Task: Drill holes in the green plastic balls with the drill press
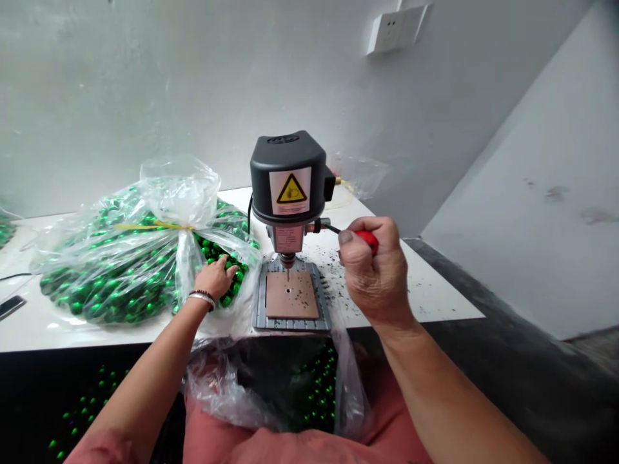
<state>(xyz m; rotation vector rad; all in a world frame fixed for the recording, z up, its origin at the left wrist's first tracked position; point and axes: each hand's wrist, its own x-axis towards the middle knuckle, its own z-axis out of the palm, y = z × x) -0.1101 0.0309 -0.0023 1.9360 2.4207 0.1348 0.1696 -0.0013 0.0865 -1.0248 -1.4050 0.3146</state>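
Pale walls (97, 96) rise behind a white table (435, 306), and from my end of the camera I find the drill (287, 180) standing near its front edge, between my two hands. Its bit (288, 275) points straight down over a brown board (280, 306) on the grey base (259, 322), above a small dark spot; I cannot tell whether the tip touches. To the right of the drill, my right hand (373, 267) is closed around the red knob (370, 241) at the end of the lever (332, 227), higher than the board. To the left, just beside the base, my left hand (213, 280) lies palm down on green beads (235, 283), thumb and forefinger a little apart; I cannot tell whether it pinches one. Two bracelets (202, 297) circle that wrist. More beads fill the clear bag (178, 183) spread to the left, with a yellow tie (155, 225) across it. Dark chips (333, 274) litter the board and the tabletop. Farther out, I see a phone (12, 307) at the far left, loose plastic (353, 386) with beads over the lap below, and a socket (391, 32) high on the wall.
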